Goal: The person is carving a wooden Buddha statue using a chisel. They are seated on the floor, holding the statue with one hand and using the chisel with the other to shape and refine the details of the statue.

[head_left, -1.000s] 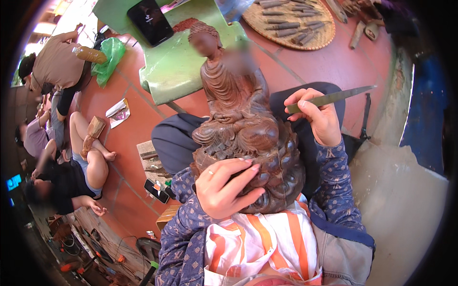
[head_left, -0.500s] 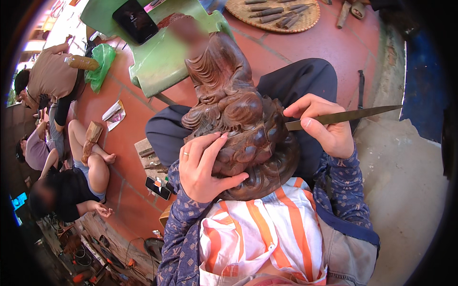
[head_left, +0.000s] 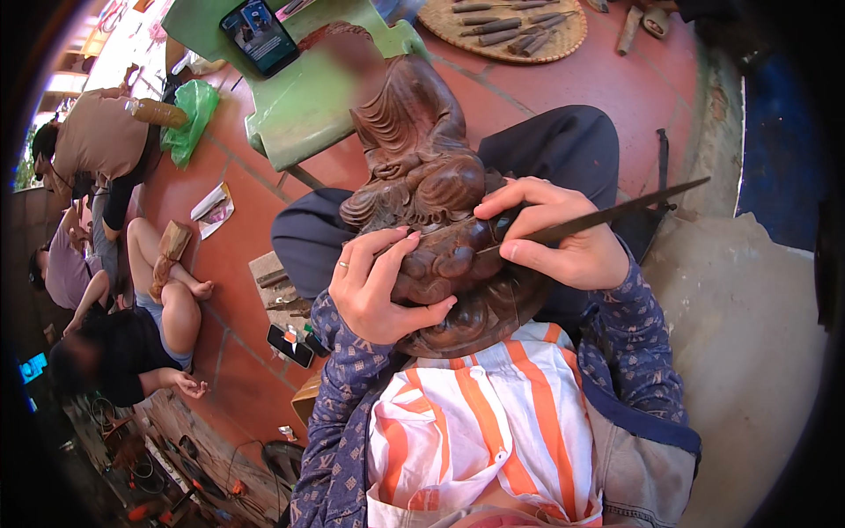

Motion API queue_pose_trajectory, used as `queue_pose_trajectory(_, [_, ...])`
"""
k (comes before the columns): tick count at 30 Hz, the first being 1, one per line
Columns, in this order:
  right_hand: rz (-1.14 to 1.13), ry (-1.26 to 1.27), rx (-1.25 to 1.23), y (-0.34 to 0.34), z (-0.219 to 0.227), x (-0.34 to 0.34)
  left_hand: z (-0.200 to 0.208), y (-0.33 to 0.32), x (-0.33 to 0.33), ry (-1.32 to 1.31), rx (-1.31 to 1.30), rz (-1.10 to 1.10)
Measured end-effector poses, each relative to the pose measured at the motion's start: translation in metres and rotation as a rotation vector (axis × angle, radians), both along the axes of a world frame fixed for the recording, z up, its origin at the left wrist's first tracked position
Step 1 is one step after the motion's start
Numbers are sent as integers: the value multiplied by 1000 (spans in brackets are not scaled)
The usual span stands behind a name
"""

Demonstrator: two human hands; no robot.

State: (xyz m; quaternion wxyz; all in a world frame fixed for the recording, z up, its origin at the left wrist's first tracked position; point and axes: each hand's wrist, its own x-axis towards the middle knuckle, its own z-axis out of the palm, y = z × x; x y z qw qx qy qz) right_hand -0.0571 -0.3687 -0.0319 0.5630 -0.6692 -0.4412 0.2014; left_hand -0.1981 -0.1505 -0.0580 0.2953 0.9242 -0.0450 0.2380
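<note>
A dark brown carved wooden statue of a seated, robed figure lies tilted across my lap, its lobed base toward me. My left hand grips the near left part of the base, fingers over the carving and thumb spread along the lower edge. In my right hand a long, flat, tapering strip, like a file, is pinched between thumb and fingers. Its near end meets the carved base, and its narrow tip points out to the right. My right fingertips also touch the statue. Whether the strip is metal I cannot tell.
Ahead stands a green plastic chair with a phone on it. A round woven tray holds several carving tools. At left, several people sit near a green bag. Another phone lies by my left elbow.
My right hand has moved left and inward over the base with the strip, whose visible face now looks darker. My left hand keeps its hold. The chair phone's screen shows a different picture.
</note>
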Motion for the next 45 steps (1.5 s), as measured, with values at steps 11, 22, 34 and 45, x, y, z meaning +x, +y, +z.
queue_pose_trajectory(11, [9,-71,7,15,-2,-6,0,0,0,1,-8,7])
queue_pose_trajectory(22, [140,7,-4,22,2,9,-1,1,0,0,-24,-5])
queue_pose_trajectory(34, [220,270,-203,28,20,24,0,5,-1,22,3,-20])
queue_pose_trajectory(45, [291,279,-242,33,28,37,1,4,1,-52,-45,7])
